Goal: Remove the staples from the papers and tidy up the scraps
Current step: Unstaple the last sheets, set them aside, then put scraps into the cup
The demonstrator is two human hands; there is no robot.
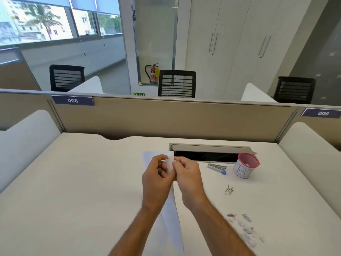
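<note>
While both hands, left hand (156,174) and right hand (188,174), pinched the folded paper (172,215) above the surface (83,182), each grip closed on its top edge, I judged a slow, even pull would spare it tearing.

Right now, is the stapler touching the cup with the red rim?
Apart. The head view shows the stapler lying left of the red-rimmed cup, with a plain strip of bare desk between the stapler's blue end and the cup's wall.
</note>
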